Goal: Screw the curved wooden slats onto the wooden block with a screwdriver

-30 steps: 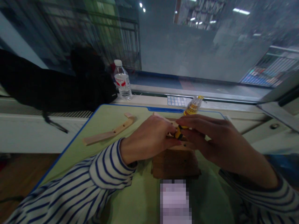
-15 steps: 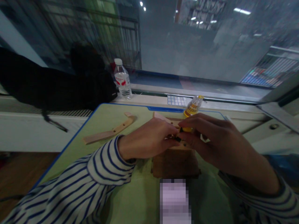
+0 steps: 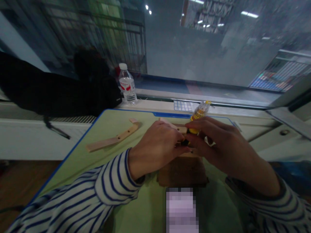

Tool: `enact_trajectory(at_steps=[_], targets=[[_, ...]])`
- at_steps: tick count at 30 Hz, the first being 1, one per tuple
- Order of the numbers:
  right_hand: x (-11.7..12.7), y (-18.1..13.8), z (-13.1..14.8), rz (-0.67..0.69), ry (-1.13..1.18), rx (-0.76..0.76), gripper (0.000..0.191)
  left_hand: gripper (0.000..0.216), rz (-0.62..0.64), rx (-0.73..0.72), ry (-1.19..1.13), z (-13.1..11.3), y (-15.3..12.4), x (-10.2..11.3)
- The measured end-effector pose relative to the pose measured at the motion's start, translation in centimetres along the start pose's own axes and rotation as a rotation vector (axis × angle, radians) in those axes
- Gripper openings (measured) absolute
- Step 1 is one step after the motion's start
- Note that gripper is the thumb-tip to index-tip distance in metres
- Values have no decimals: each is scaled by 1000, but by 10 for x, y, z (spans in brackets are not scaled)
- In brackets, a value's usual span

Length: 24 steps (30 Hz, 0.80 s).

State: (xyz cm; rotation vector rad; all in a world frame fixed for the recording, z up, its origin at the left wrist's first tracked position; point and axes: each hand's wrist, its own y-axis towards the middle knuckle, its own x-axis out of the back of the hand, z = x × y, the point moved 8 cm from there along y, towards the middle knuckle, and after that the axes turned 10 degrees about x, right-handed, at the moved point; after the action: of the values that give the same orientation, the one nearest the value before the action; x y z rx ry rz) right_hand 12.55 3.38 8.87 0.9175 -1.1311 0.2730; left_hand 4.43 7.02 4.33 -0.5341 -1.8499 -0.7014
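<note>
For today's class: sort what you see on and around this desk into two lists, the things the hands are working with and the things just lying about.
Being worked with: left hand, right hand, small yellow-and-black screwdriver, drilled wooden piece, brown wooden block.

Lying about: loose drilled wooden strip, yellow clear-capped tube, plastic water bottle, black bag, blue-and-white grid card.

Dim, bluish light enters through the far window (image 3: 184,42), white lamps (image 3: 247,14) glinting in its glass. Soft shadows lie beneath the left hand (image 3: 155,152) and right hand (image 3: 218,145); the edges bow.
</note>
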Motion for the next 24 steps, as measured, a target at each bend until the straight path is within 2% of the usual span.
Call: enact_trajectory(at_steps=[9, 18, 24], targets=[[5, -3, 5, 8, 31, 44, 33, 28, 45, 7, -50, 1, 0, 1], [1, -2, 6, 20, 7, 30, 15, 21, 112, -70, -162, -1, -1, 1], [1, -2, 5, 28, -43, 0, 16, 21, 124, -79, -192, 0, -2, 0]])
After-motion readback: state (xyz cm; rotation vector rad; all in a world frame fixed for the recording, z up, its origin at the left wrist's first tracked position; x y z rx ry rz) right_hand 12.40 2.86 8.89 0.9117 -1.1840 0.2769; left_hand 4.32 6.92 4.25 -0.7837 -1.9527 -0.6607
